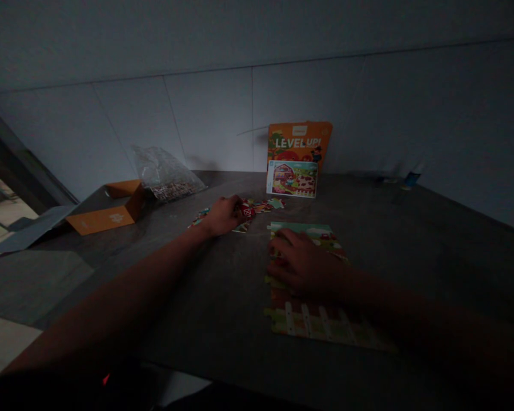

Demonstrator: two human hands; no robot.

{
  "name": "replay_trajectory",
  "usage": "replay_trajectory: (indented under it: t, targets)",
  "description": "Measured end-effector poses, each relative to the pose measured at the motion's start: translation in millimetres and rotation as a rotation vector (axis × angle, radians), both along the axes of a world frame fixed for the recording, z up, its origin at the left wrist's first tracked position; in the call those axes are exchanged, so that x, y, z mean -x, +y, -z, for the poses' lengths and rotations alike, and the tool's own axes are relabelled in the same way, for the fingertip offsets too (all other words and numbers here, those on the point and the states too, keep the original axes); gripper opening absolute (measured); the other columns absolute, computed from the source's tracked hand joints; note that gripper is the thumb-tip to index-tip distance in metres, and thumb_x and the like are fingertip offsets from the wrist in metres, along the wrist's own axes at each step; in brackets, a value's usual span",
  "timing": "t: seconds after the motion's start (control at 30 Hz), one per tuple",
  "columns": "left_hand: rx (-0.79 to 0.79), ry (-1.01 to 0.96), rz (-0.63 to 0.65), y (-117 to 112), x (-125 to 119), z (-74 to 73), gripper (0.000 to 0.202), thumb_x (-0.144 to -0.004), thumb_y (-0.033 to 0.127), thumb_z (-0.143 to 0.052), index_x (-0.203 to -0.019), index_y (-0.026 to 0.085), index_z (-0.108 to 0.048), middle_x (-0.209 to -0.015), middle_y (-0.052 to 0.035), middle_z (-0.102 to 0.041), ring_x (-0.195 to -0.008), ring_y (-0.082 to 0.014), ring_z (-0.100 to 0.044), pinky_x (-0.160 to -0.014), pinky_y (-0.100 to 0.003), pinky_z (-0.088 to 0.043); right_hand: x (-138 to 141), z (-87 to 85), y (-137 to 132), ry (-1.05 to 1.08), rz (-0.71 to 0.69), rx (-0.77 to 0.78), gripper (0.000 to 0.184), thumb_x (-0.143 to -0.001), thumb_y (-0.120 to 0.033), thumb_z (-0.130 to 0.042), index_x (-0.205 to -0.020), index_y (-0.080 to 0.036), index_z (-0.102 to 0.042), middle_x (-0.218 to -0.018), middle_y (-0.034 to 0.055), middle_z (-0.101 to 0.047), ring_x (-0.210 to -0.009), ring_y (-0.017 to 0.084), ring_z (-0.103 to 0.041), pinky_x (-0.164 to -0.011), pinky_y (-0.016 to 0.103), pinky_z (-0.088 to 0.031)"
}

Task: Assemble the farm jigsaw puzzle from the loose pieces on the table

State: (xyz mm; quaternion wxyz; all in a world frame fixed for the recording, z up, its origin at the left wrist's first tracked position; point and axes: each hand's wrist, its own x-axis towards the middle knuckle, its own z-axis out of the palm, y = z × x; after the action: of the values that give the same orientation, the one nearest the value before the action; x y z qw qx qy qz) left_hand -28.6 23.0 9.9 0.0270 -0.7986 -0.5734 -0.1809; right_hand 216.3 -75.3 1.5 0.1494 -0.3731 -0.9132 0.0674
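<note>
My left hand [225, 216] reaches over a loose group of puzzle pieces. Its fingers are bent closed at a red puzzle piece [247, 212] with a white barn-door cross; the fingertips are partly hidden. More puzzle pieces [276, 204] lie to the right, and some show left of the hand. Nearer to me, my right hand [302, 261] rests on a joined section of jigsaw puzzle [300, 321], its fingers apart and slightly bent. This section shows sky at the top and a white fence at the bottom. My hand and forearm cover its middle and right side.
Against the wall stands an orange "LEVEL UP!" box lid or board [300, 134], with a farm picture card [293, 179] before it. On the left are an open orange box [111, 212] and a clear plastic bag [165, 174] of small pieces. A small blue-labelled item [411, 179] stands back right.
</note>
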Motion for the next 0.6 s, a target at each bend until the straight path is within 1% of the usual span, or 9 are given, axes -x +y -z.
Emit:
replay_trajectory:
  t: [0.1,0.17,0.23,0.3,0.4,0.5,0.6]
  targets:
    - [0.046,-0.117,0.061,-1,2,-1.4,0.028,-0.084,0.033,-0.057,-0.103,0.015,-0.067,-0.085,-0.0054,-0.07,-0.074,-0.018,-0.061,-0.067,-0.026,-0.043,0,0.2,2,0.03,-0.001,-0.005,0.027,-0.095,-0.039,-0.05,-0.105,-0.016,-0.058,-0.107,0.0107,-0.054,-0.091,0.021,-0.054,-0.08,0.035,-0.042]
    - [0.052,-0.162,0.092,-2,3,-2.6,0.027,-0.086,0.03,-0.054,-0.103,0.015,-0.069,-0.085,-0.0048,-0.071,-0.072,-0.0166,-0.061,-0.065,-0.025,-0.042,0,0.3,4,0.045,-0.002,-0.011,0.027,-0.094,-0.037,-0.052,-0.107,-0.015,-0.059,-0.109,0.0119,-0.054,-0.093,0.022,-0.054,-0.082,0.036,-0.043]
    - [0.033,-0.179,0.075,-2,4,-3.9,0.031,-0.087,0.03,-0.051,-0.108,0.016,-0.069,-0.087,-0.0053,-0.072,-0.074,-0.0168,-0.062,-0.067,-0.025,-0.044,-1,0.6,4,0.054,-0.007,-0.015,0.028,-0.094,-0.037,-0.053,-0.108,-0.014,-0.06,-0.111,0.0128,-0.054,-0.095,0.023,-0.054,-0.084,0.037,-0.043]
    - [0.0,-0.179,0.02,-2,6,-4.9,0.034,-0.089,0.031,-0.049,-0.11,0.016,-0.07,-0.09,-0.0067,-0.073,-0.076,-0.018,-0.064,-0.071,-0.026,-0.045,-1,1.1,5,0.062,-0.012,-0.014,0.028,-0.094,-0.037,-0.053,-0.109,-0.014,-0.061,-0.111,0.013,-0.055,-0.096,0.023,-0.055,-0.085,0.037,-0.044]
    - [-0.065,-0.179,-0.059,1,9,-5.3,0.034,-0.089,0.033,-0.049,-0.108,0.016,-0.072,-0.097,-0.0095,-0.074,-0.084,-0.0211,-0.066,-0.079,-0.028,-0.048,-1,1.5,7,0.083,-0.014,-0.011,0.027,-0.093,-0.035,-0.054,-0.109,-0.014,-0.061,-0.111,0.0133,-0.055,-0.097,0.024,-0.055,-0.086,0.038,-0.045]
    - [-0.149,-0.169,-0.084,4,11,-5.5,0.034,-0.088,0.034,-0.051,-0.104,0.016,-0.075,-0.103,-0.0121,-0.073,-0.094,-0.0246,-0.065,-0.086,-0.032,-0.048,-1,1.0,8,0.102,-0.016,0.009,0.025,-0.092,-0.032,-0.055,-0.108,-0.014,-0.061,-0.112,0.0132,-0.055,-0.098,0.024,-0.055,-0.087,0.038,-0.045]
    - [-0.188,-0.238,-0.09,3,9,-7.8,0.036,-0.089,0.039,-0.052,-0.1,0.015,-0.077,-0.099,-0.0122,-0.072,-0.092,-0.0247,-0.065,-0.085,-0.033,-0.049,-1,0.8,8,0.141,-0.016,0.035,0.022,-0.092,-0.029,-0.055,-0.106,-0.014,-0.061,-0.11,0.012,-0.055,-0.097,0.022,-0.056,-0.086,0.036,-0.046]
